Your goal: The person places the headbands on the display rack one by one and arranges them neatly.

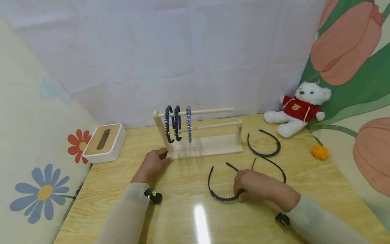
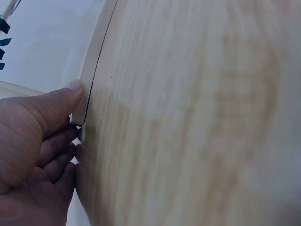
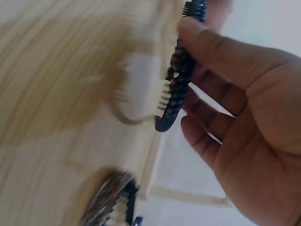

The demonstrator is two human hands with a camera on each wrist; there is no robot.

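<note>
A light wooden headband rack [image 1: 207,144] stands on the table, with several dark beaded headbands hanging from the left part of its upper rod. My left hand [image 1: 154,162] grips the left front corner of its base; in the left wrist view the thumb [image 2: 61,101] lies on the base's edge and the fingers curl at its end. With my right hand [image 1: 254,185] I pinch a dark toothed headband [image 1: 223,198] by its right side, thumb against fingers, its two ends pointing toward the rack. The right wrist view shows this headband [image 3: 176,101] between thumb and fingers.
Two more headbands lie on the right: one [image 1: 278,166] partly behind my right hand, another [image 1: 268,154] beside the rack. A white bear in a red top [image 1: 300,108] sits at the back right, near an orange item [image 1: 320,152]. A tissue box [image 1: 105,142] stands left.
</note>
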